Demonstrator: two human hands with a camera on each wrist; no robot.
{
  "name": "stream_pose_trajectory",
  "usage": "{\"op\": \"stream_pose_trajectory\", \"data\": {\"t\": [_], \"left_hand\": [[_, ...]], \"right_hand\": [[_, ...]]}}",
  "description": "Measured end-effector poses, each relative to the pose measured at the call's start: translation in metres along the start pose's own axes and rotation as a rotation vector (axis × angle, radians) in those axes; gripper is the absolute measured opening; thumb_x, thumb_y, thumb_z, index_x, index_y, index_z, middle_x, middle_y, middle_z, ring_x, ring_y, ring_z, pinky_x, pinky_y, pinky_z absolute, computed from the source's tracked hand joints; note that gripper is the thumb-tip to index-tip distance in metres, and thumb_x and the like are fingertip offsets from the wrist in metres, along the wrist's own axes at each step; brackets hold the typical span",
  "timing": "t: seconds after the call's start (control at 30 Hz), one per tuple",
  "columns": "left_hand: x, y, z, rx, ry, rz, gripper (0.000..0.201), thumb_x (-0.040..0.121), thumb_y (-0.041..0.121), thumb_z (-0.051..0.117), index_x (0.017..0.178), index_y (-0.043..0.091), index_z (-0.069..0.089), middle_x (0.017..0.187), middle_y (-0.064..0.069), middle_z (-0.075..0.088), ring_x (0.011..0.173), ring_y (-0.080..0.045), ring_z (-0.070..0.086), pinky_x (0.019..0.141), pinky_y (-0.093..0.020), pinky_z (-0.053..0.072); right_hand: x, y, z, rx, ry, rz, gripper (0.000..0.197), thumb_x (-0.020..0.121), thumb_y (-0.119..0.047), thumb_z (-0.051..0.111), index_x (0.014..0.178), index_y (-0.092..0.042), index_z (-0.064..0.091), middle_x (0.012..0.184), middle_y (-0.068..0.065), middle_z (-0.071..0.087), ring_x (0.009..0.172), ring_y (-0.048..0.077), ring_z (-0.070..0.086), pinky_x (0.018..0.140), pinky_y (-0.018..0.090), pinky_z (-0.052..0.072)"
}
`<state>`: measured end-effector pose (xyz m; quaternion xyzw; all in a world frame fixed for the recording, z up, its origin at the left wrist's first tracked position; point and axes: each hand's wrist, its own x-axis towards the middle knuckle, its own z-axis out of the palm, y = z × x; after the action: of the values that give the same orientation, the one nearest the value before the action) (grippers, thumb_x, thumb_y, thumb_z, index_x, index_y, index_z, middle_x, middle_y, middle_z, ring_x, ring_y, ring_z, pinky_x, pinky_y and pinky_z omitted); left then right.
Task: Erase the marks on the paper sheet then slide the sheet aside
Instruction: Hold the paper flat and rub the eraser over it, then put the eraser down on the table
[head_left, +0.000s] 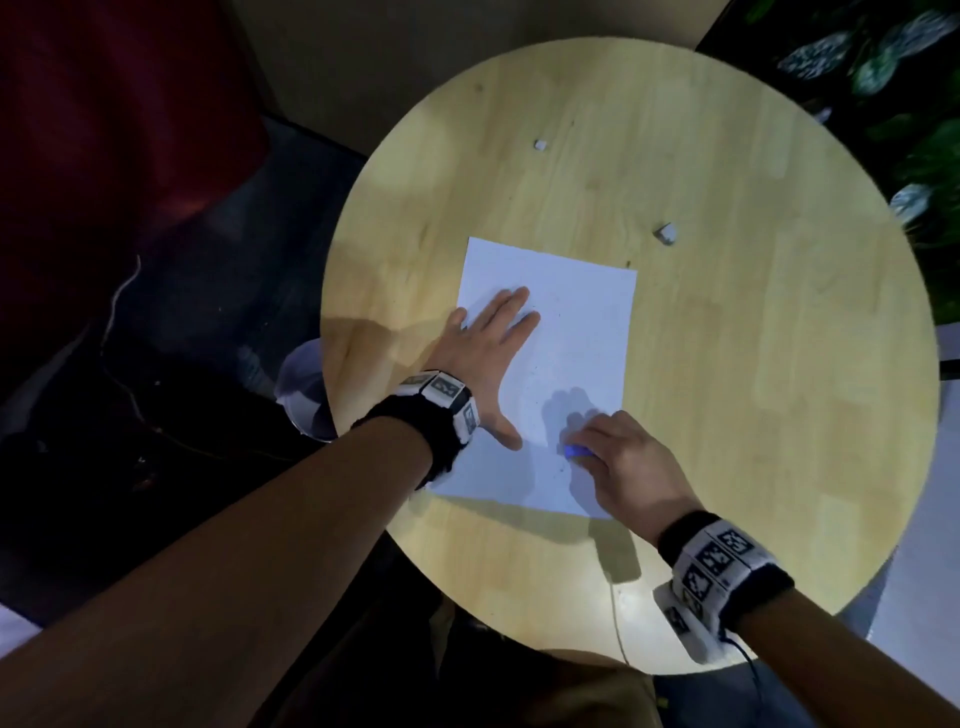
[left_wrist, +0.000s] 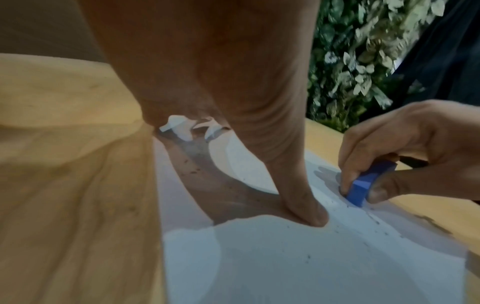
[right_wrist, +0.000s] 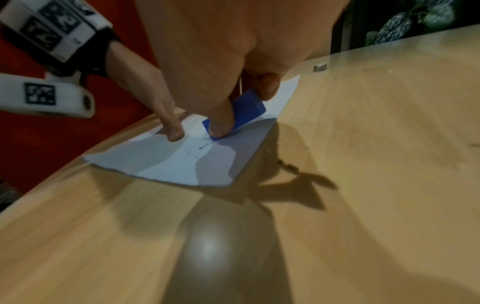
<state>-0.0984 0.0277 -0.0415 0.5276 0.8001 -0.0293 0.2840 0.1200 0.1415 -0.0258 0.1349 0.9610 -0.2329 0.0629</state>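
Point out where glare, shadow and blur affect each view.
Head view: dim surroundings, the right hand throws a shadow on the paper sheet. Left wrist view: palm shadow darkens the sheet, the foliage is blurred. Right wrist view: a glare spot on the table, with long hand shadows.

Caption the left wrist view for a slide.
Left hand pressing flat on the white paper sheet while the right hand rubs a blue rectangular eraser over it.
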Motion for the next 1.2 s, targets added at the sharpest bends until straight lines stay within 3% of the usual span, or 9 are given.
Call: {"op": "stream_pose_trajectory", "data": {"t": [0.2, 0.4, 0.5, 0.63, 0.77, 0.87, 0.93, 1.07, 1.2], "left_hand": [[-0.028, -0.033, 0.011, -0.095, -0.012, 0.024, 0.15, 0.051, 0.084, 0.076, 0.161, 0.025, -0.007, 0.164, 0.005, -0.028, 0.152, -0.014, -0.022, 0.123, -0.043, -0.005], [-0.025, -0.034, 0.016, -0.068, 0.018, 0.002, 0.16, 0.047, 0.086, 0.076, 0.16, 0.016, -0.012, 0.167, 0.004, -0.022, 0.154, -0.013, -0.015, 0.125, -0.043, 0.001], [-0.025, -0.033, 0.015, -0.068, -0.004, -0.004, 0.16, 0.047, 0.084, 0.077, 0.16, 0.015, -0.014, 0.166, 0.003, -0.024, 0.154, -0.014, -0.017, 0.124, -0.042, -0.001], [-0.023, -0.031, 0.012, -0.05, -0.014, -0.001, 0.161, 0.047, 0.083, 0.078, 0.159, 0.015, -0.016, 0.166, 0.002, -0.025, 0.153, -0.015, -0.018, 0.123, -0.044, -0.001], [-0.024, -0.031, 0.011, -0.054, -0.03, 0.008, 0.159, 0.05, 0.082, 0.078, 0.159, 0.015, -0.018, 0.165, 0.003, -0.027, 0.153, -0.015, -0.019, 0.124, -0.045, -0.003], [-0.024, -0.031, 0.012, -0.03, -0.037, 0.003, 0.159, 0.05, 0.084, 0.077, 0.159, 0.016, -0.018, 0.165, 0.003, -0.027, 0.154, -0.016, -0.018, 0.123, -0.045, -0.002], [-0.024, -0.031, 0.013, -0.036, -0.031, 0.008, 0.16, 0.049, 0.084, 0.077, 0.159, 0.016, -0.017, 0.165, 0.003, -0.027, 0.154, -0.016, -0.017, 0.123, -0.045, -0.001], [-0.024, -0.031, 0.014, -0.055, -0.009, 0.005, 0.159, 0.049, 0.082, 0.078, 0.159, 0.016, -0.015, 0.165, 0.003, -0.026, 0.154, -0.015, -0.017, 0.123, -0.044, -0.002], [-0.023, -0.029, 0.013, -0.021, -0.007, 0.001, 0.159, 0.05, 0.083, 0.076, 0.159, 0.014, -0.017, 0.165, 0.002, -0.028, 0.153, -0.017, -0.019, 0.123, -0.043, -0.002]], "right_hand": [[0.051, -0.002, -0.007, 0.113, 0.117, 0.071, 0.011, 0.087, -0.012, 0.066, 0.096, -0.015, 0.071, 0.084, 0.001, 0.059, 0.083, 0.025, 0.052, 0.07, 0.026, 0.039], [0.137, -0.006, -0.002, 0.091, 0.21, 0.167, 0.013, 0.087, -0.012, 0.063, 0.096, -0.014, 0.072, 0.088, 0.003, 0.059, 0.092, 0.023, 0.052, 0.072, 0.037, 0.049], [0.091, -0.02, 0.009, 0.08, 0.181, 0.102, 0.01, 0.089, -0.014, 0.06, 0.094, -0.015, 0.069, 0.087, 0.001, 0.06, 0.086, 0.023, 0.051, 0.065, 0.038, 0.049], [0.015, -0.037, 0.014, 0.086, -0.018, -0.053, 0.016, 0.086, -0.011, 0.062, 0.098, -0.02, 0.068, 0.093, -0.004, 0.061, 0.085, 0.019, 0.049, 0.061, 0.035, 0.05], [0.091, -0.024, 0.008, 0.057, 0.101, 0.045, 0.01, 0.086, -0.012, 0.063, 0.092, -0.015, 0.071, 0.088, 0.002, 0.062, 0.087, 0.023, 0.052, 0.065, 0.038, 0.05], [0.148, -0.021, 0.007, 0.08, 0.213, 0.181, 0.011, 0.086, -0.01, 0.062, 0.091, -0.012, 0.072, 0.087, 0.004, 0.061, 0.091, 0.025, 0.054, 0.068, 0.031, 0.046], [0.138, -0.03, 0.015, 0.058, 0.229, 0.191, 0.013, 0.085, -0.007, 0.062, 0.091, -0.012, 0.071, 0.087, 0.002, 0.061, 0.09, 0.024, 0.054, 0.065, 0.03, 0.047], [0.045, -0.051, 0.031, 0.103, 0.151, 0.082, 0.016, 0.085, -0.008, 0.063, 0.097, -0.015, 0.069, 0.092, -0.002, 0.062, 0.083, 0.02, 0.05, 0.056, 0.034, 0.048], [0.01, -0.036, 0.017, 0.151, 0.054, 0.024, 0.012, 0.088, -0.016, 0.061, 0.096, -0.02, 0.069, 0.089, -0.007, 0.059, 0.082, 0.016, 0.048, 0.066, 0.032, 0.046]]}}
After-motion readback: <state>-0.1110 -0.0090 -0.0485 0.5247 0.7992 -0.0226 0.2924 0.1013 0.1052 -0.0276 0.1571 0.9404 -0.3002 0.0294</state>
